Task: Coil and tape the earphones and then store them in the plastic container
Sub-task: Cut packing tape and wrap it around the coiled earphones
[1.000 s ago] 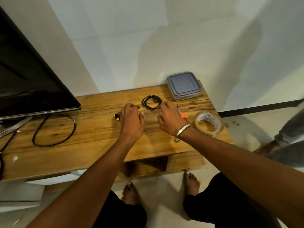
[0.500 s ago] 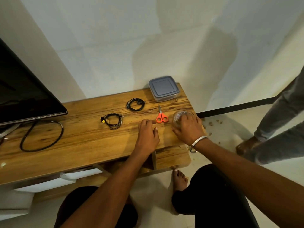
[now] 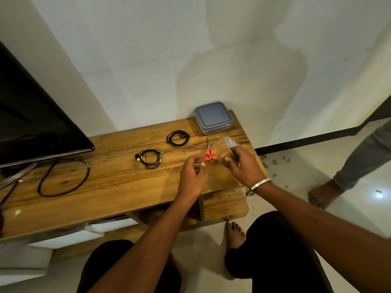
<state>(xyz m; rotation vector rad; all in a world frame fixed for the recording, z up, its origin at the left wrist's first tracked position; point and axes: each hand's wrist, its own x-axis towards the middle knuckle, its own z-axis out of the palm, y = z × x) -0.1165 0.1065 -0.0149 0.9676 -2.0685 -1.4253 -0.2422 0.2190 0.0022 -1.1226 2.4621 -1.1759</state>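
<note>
Long wooden table (image 3: 110, 187) under both hands. Square grey-lidded plastic container (image 3: 213, 116) just beyond R hand (image 3: 243, 168), which grips clear brown tape roll (image 3: 225, 149). L hand (image 3: 191, 176) has fingers curled; pinching what, can't tell. Two coiled black earphones (image 3: 177, 138) (image 3: 150, 159) lie left of L hand. Orange-handled scissors (image 3: 209, 152) btwn hands.

Head cam, looking fwd/down over wooden table (image 3: 118, 187).

Bare forearms, silver bangle (image 3: 260, 183) on right wrist; black trousers (image 3: 281, 256), bare feet
</note>
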